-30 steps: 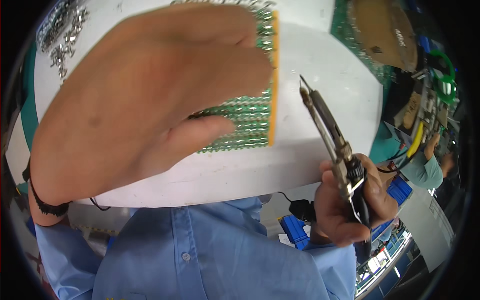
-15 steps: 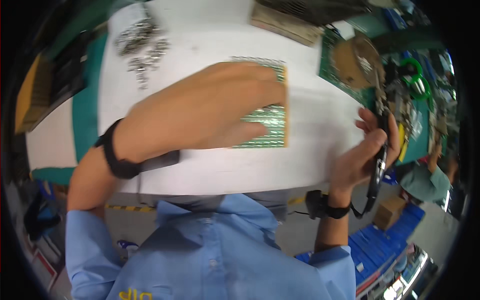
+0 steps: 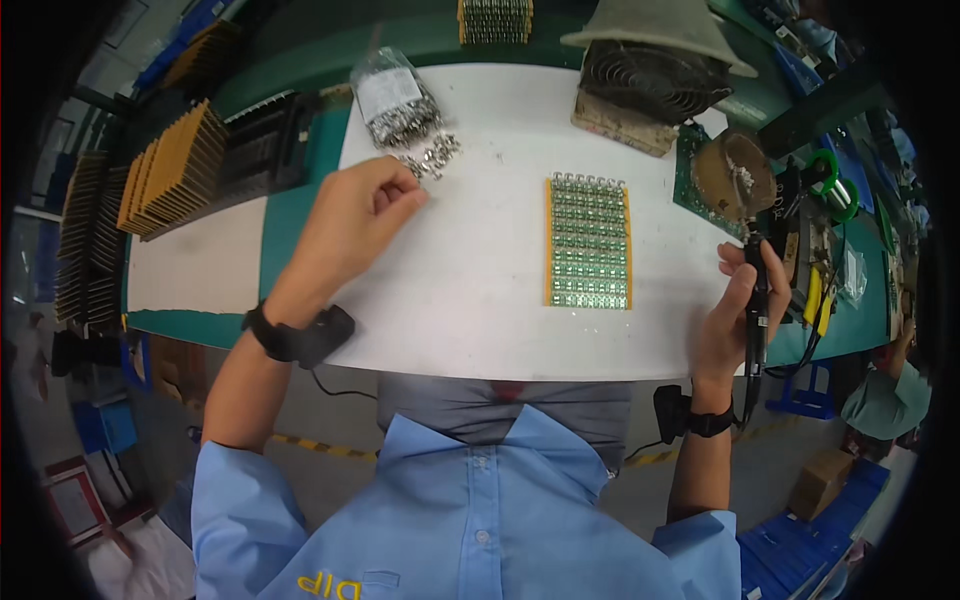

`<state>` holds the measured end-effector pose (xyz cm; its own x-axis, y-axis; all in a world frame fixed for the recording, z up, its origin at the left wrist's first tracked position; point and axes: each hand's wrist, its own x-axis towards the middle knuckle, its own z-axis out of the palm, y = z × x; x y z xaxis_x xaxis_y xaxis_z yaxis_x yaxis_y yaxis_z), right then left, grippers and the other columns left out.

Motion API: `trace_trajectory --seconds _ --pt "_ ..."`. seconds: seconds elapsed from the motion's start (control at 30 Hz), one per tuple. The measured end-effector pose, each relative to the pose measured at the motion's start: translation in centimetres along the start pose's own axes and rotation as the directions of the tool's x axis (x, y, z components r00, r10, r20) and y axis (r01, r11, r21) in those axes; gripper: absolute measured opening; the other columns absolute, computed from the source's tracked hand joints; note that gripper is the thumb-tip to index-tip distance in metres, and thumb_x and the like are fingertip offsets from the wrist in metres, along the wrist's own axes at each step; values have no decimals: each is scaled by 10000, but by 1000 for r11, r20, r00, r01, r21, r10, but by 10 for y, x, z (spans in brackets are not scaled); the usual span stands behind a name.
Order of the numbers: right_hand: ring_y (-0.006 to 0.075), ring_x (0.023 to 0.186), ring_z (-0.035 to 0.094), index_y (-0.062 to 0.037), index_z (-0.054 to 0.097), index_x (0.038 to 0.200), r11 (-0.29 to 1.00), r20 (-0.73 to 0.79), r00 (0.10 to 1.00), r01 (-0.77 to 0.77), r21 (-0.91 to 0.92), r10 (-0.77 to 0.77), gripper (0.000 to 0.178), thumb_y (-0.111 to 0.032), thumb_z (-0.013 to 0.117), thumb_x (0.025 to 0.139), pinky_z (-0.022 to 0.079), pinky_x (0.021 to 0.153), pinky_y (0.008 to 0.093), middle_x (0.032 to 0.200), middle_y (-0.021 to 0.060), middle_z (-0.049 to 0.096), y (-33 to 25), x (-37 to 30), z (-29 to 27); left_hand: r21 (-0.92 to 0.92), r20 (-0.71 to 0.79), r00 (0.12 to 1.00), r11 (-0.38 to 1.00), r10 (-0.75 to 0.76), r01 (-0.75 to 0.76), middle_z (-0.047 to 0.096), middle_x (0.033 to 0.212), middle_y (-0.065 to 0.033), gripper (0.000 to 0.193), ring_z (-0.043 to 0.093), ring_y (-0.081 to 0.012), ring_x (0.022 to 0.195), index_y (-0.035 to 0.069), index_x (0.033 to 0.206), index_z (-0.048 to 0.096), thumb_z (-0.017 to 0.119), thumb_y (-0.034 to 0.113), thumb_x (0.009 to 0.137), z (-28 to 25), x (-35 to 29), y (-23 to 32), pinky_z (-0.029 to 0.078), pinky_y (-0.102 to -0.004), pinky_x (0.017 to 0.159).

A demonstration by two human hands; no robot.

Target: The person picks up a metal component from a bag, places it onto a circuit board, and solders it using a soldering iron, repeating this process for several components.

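Observation:
My left hand point(image 3: 360, 220) is closed, its fingertips pinched together beside a small pile of shiny metal parts point(image 3: 438, 156). Whatever it may hold is too small or hidden to make out. Behind the pile lies a clear plastic bag point(image 3: 392, 98) full of the same parts. Upright in my right hand point(image 3: 728, 320) is a black soldering iron point(image 3: 757, 305), its tip close to a round brown container point(image 3: 712, 178). Between my hands, apart from both, a green circuit board panel point(image 3: 588, 245) with orange side strips lies flat; a row of metal parts lines its far edge.
A black fan point(image 3: 655, 80) on a block stands at the back right. Solder wire on a green spool point(image 3: 838, 198) and yellow-handled pliers point(image 3: 818, 300) lie at the right. Stacked orange-edged boards point(image 3: 175, 170) stand at the left, another stack point(image 3: 495, 20) at the back.
My left hand has gone from over the circuit board panel to the metal parts at the left, uncovering the panel. The right hand still holds the soldering iron. The whole view has shifted.

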<state>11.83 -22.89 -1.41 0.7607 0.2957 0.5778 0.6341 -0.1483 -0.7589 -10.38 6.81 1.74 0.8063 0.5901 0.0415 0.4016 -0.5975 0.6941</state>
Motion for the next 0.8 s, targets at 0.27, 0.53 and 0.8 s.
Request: trace_trajectory --seconds 0.27,0.53,0.8 --pt "182 875 665 39 515 1208 996 -36 999 26 89 -23 293 -110 546 958 538 794 303 1021 158 643 -2 -2 -2 128 -104 960 961 259 -246 605 830 -147 121 608 -308 762 2 864 606 681 90 827 13 15 10 483 -379 679" --pt "167 837 667 35 526 1185 998 14 999 33 55 -34 293 -140 558 953 520 770 285 938 140 675 -3 -4 -9 434 24 890 797 456 -420 584 857 -157 104 588 -339 793 -6 874 586 654 64 839 18 30 7 472 -389 692" --pt "252 940 690 45 457 1276 970 75 993 73 234 -93 392 -174 552 965 551 823 327 1003 199 685 0 -5 -5 -296 69 996 955 50 -27 621 865 -60 139 542 -104 731 26 937 550 529 156 981 8 16 24 449 -245 676"
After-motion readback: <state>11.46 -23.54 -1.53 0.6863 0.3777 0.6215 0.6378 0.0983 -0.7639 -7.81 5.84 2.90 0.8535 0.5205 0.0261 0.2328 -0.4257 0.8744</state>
